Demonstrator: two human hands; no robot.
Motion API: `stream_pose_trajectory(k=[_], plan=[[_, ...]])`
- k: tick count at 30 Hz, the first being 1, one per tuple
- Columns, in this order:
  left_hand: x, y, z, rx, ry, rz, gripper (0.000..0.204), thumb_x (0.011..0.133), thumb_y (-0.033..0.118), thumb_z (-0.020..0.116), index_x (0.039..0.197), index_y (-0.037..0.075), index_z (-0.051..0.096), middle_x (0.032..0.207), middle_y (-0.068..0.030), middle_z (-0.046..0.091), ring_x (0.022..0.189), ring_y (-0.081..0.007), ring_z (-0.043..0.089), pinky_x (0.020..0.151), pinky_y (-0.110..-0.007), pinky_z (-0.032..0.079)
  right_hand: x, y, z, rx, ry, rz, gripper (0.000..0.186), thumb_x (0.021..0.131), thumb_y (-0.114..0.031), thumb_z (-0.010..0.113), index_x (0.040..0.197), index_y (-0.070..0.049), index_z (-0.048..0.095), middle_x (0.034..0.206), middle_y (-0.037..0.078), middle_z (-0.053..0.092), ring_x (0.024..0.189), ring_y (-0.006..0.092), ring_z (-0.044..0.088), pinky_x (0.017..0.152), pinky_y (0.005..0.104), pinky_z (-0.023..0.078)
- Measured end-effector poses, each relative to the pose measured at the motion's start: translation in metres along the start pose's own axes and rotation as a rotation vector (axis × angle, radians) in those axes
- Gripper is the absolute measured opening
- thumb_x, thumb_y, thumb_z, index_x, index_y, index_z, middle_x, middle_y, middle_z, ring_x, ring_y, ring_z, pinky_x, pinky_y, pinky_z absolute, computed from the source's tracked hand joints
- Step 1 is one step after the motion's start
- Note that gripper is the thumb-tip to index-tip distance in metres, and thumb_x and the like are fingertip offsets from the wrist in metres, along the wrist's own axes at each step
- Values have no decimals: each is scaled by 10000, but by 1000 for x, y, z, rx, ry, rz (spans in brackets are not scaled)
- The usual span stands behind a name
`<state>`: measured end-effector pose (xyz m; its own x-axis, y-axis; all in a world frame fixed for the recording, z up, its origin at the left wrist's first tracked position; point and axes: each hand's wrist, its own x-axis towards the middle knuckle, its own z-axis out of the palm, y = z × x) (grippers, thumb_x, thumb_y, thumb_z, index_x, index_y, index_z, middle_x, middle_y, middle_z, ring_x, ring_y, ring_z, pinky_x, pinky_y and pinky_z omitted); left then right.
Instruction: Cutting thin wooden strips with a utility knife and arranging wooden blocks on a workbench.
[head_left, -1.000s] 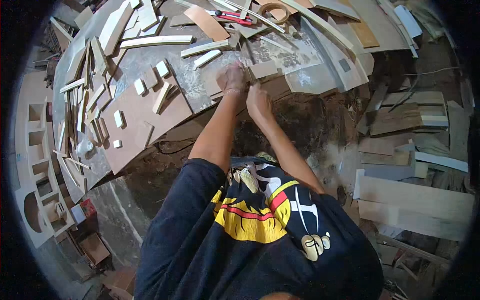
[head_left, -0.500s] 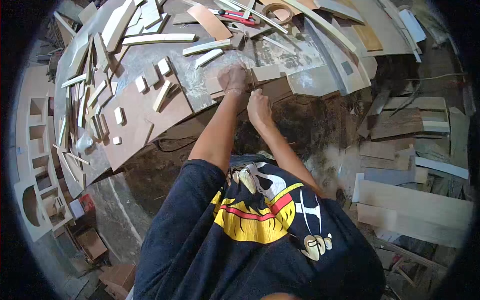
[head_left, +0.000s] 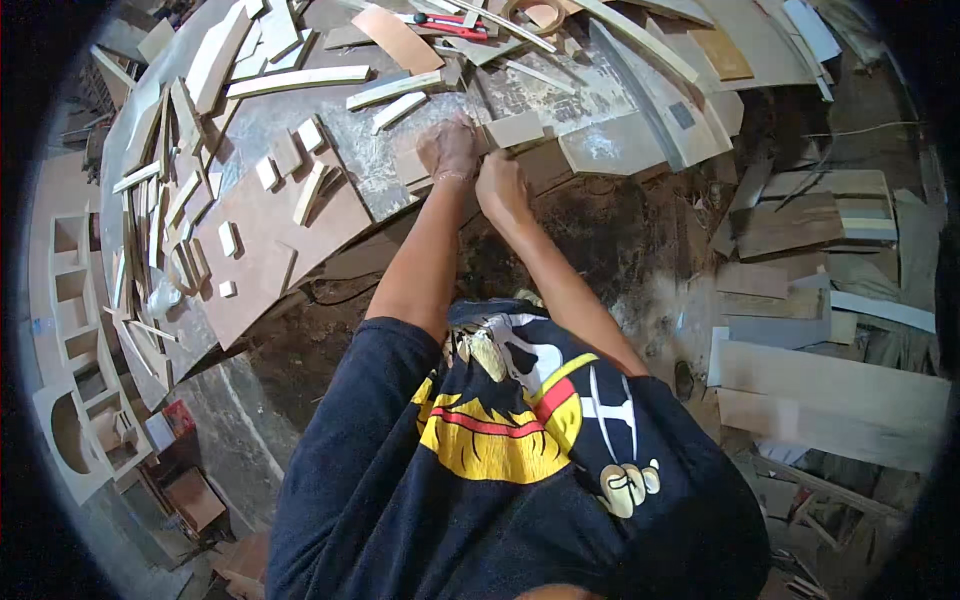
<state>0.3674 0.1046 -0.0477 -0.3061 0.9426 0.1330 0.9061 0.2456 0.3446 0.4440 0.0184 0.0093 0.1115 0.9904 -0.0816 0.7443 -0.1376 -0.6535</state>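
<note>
My left hand (head_left: 448, 150) presses down, fingers bent, on a thin pale wooden board (head_left: 515, 129) at the near edge of the workbench (head_left: 385, 180). The board's short left part shows beside that hand, and its right part sticks out past my wrist. Just right of it, and slightly nearer to me, my right hand (head_left: 503, 185) is closed in a fist at the bench edge. Whatever it grips, something thin by the board, is too small to name. Beyond the hands lie short pale wood strips (head_left: 399, 112).
Wood offcuts (head_left: 300, 80) and small blocks (head_left: 267, 173) cover the bench's left side. A red tool (head_left: 450, 25) and a tape roll (head_left: 535, 15) lie at the back. Boards (head_left: 820, 370) are stacked on the floor at right; a white shelf frame (head_left: 75, 300) stands at left.
The view has shifted slightly, so the bench sits higher and further left. My right hand has moved up closer to the board and my left hand; the left still presses the board.
</note>
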Motion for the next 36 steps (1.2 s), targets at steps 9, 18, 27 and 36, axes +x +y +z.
stream_pose_trajectory(k=[9,18,27,36], plan=[[-5,-1,-9,23,19,-2,432,819,346,378,650,37,627,678,-164,599,644,-297,590,597,-377,442,-7,6,7,-42,-81,83,286,866,-191,345,816,61,471,708,278,560,710,413,561,630,474,445],[-1,1,-6,-39,-64,-74,491,850,340,298,650,41,632,713,-147,608,656,-317,588,660,-386,437,-7,19,11,-96,-34,-18,269,856,-177,358,813,58,482,663,271,560,655,401,573,590,459,456],[-9,-2,-9,-58,-20,45,459,836,352,330,678,44,631,727,-151,603,665,-312,590,610,-377,451,11,8,2,-22,-30,-76,275,843,-169,366,791,61,509,774,288,558,733,388,569,655,463,449],[-10,3,-21,19,48,55,469,841,338,323,609,69,628,661,-143,602,623,-282,590,592,-369,445,0,11,-3,-47,-113,32,290,860,-187,368,804,73,484,711,297,552,717,417,563,618,481,441]])
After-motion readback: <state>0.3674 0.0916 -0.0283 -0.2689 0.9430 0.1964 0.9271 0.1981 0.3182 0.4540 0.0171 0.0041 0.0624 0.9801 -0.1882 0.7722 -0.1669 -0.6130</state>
